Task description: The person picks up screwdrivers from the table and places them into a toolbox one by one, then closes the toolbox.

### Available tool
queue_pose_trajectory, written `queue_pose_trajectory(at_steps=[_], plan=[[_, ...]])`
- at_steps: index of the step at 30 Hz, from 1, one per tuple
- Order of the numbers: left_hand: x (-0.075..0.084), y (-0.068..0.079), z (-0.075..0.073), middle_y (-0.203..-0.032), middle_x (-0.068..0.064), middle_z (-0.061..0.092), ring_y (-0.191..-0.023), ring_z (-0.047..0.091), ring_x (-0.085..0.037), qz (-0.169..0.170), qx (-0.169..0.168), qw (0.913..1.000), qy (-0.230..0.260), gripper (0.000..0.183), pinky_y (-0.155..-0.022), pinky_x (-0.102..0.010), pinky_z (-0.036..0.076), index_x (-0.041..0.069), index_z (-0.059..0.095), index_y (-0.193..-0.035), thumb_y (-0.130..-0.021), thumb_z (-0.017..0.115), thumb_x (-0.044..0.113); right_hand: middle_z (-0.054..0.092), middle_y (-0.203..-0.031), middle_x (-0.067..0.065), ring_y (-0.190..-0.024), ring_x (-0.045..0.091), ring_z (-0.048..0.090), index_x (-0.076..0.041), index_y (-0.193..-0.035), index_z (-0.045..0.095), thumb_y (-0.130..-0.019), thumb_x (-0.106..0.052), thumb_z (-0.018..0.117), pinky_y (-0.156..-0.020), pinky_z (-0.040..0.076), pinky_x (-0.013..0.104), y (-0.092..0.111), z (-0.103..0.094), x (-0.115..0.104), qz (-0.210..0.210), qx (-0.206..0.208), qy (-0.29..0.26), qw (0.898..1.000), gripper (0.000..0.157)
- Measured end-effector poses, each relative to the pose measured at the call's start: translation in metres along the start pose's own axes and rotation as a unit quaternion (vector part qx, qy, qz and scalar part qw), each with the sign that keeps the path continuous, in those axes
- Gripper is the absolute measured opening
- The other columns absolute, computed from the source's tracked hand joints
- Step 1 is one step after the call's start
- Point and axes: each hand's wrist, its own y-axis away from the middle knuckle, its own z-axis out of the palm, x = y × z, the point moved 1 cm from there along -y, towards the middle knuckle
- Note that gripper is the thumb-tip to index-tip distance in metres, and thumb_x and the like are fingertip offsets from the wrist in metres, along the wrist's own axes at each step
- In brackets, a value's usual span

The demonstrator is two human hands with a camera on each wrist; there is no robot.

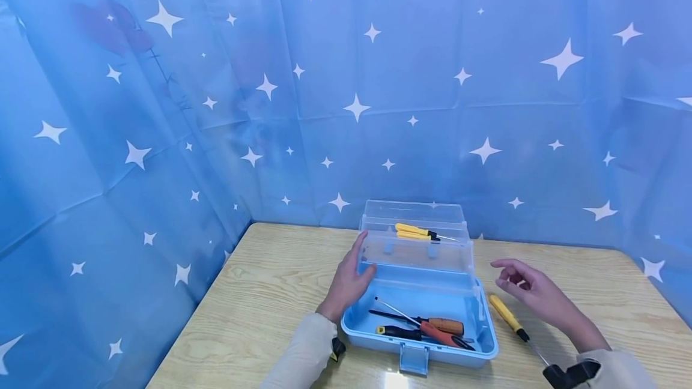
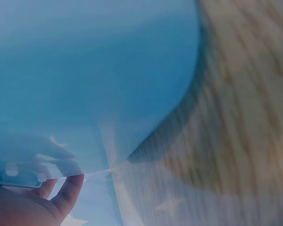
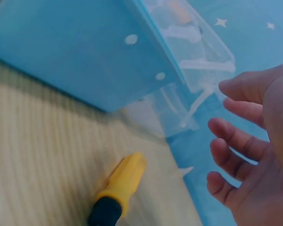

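Note:
A light blue toolbox point(image 1: 357, 337) stands with its lid up. Several screwdrivers lie inside, among them one with a red handle point(image 1: 440, 336) and one with an orange-brown handle point(image 1: 446, 325). In the raised clear tray point(image 1: 416, 255) are two yellow-handled screwdrivers point(image 1: 412, 229). At the toolbox's left side, my left hand point(image 1: 348, 281) has its fingers spread by the tray's edge; whether they press on it is unclear. My right hand point(image 1: 535, 293), fingers loosely bent and holding nothing, hovers right of the toolbox. Below it on the table lies another yellow-handled screwdriver point(image 1: 505, 312).
The wood-grain table point(image 1: 259, 293) meets a blue curtain point(image 1: 303, 107) with white stars at its back and left. A blue latch point(image 1: 414, 359) hangs from the toolbox's front. Black wrist cameras sit at both sleeves.

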Motion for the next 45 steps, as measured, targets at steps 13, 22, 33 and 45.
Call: queue_pose_trajectory(at_steps=[13, 22, 33, 45], plan=[[-0.001, 0.0, 0.0, -0.16, 0.004, 0.032, -0.145, 0.036, -0.027, 0.003, 0.0, 1.0, -0.001, 0.071, -0.114, -0.055, 0.035, 0.047, 0.017, -0.155, -0.098, 0.056, 0.031, 0.062, -0.091, 0.009, -0.076, 0.013, 0.058, 0.003, -0.13, 0.055, -0.098, -0.008, 0.059, -0.061, 0.049, 0.025, 0.015, 0.003, 0.016, 0.021, -0.018, -0.024, 0.999, 0.034], [0.0, 0.001, 0.0, -0.16, 0.003, 0.033, -0.144, 0.037, -0.027, 0.005, 0.001, 1.0, 0.001, 0.071, -0.114, -0.055, 0.035, 0.048, 0.017, -0.154, -0.098, 0.057, 0.031, 0.061, -0.095, 0.006, -0.076, 0.012, 0.056, 0.003, -0.134, 0.053, -0.103, -0.017, 0.053, -0.061, 0.048, 0.025, 0.024, 0.006, 0.028, 0.095, -0.051, -0.034, 0.994, 0.037], [0.0, 0.0, 0.001, -0.161, 0.005, 0.031, -0.144, 0.038, -0.027, -0.002, 0.001, 1.0, 0.002, 0.071, -0.113, -0.054, 0.036, 0.049, 0.017, -0.154, -0.098, 0.057, 0.032, 0.063, -0.102, 0.006, -0.084, 0.007, 0.058, 0.002, -0.137, 0.05, -0.103, -0.023, 0.052, -0.07, 0.052, 0.023, 0.031, 0.01, 0.047, 0.136, -0.078, -0.07, 0.985, 0.042], [0.001, 0.001, 0.0, -0.16, 0.004, 0.033, -0.142, 0.04, -0.027, -0.004, 0.0, 1.0, 0.001, 0.071, -0.112, -0.055, 0.038, 0.05, 0.016, -0.154, -0.098, 0.056, 0.032, 0.064, -0.113, 0.01, -0.083, 0.004, 0.056, 0.003, -0.132, 0.055, -0.102, -0.024, 0.054, -0.067, 0.049, 0.023, 0.035, 0.015, 0.05, 0.14, -0.08, -0.057, 0.985, 0.04]])
